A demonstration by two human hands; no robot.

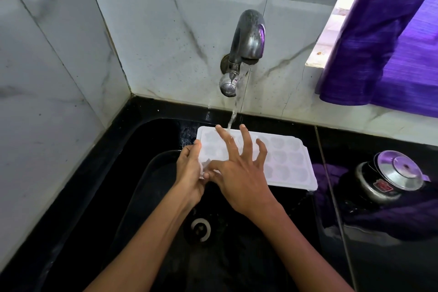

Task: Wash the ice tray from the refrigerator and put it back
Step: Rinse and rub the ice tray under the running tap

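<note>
Left grip [189, 168] holds ice tray [286, 161]'s left end.

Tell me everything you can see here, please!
ice tray: one, white, held over the sink under the running water
tap: one, silver, on the tiled wall, with water running
sink: one, black, below the tap
drain: one, silver ring, in the bottom of the sink
pot with lid: one, black with a silver lid, on the counter right of the sink
curtain: one, purple, hanging at the upper right
wall tiles: many, white with grey veins, behind and left of the sink
left hand: one, grips the tray's left end
right hand: one, fingers spread over the tray
</note>
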